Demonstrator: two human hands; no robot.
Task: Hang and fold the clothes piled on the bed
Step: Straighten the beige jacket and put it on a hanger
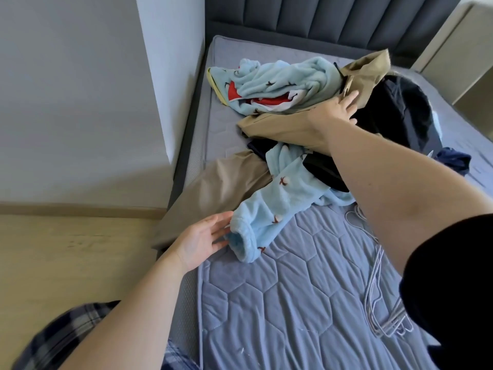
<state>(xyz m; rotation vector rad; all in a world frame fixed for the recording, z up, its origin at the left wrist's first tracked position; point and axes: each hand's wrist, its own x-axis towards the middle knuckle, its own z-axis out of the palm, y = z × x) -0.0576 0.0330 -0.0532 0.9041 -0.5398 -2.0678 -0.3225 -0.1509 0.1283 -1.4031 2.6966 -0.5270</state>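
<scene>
- Quilted blue mattress (280,303): we find the clothes pile (378,76) on its far half, near the padded headboard (320,17).
- Pale-blue fleece garment (274,206): trails from the pile toward us, cuffed end nearest.
- Left hand (205,236): fingers straight and spread, touching that cuff, gripping nothing.
- Right hand (338,108): fingers extended flat upon the khaki garment (277,126), beside a black garment (394,110).
- Wire hangers (378,311): loose on the mattress beneath our right arm.

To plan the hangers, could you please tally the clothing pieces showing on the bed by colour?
Light blue fleece pieces: 2
Tan pieces: 2
Dark pieces: 2 told apart
Total: 6
</scene>
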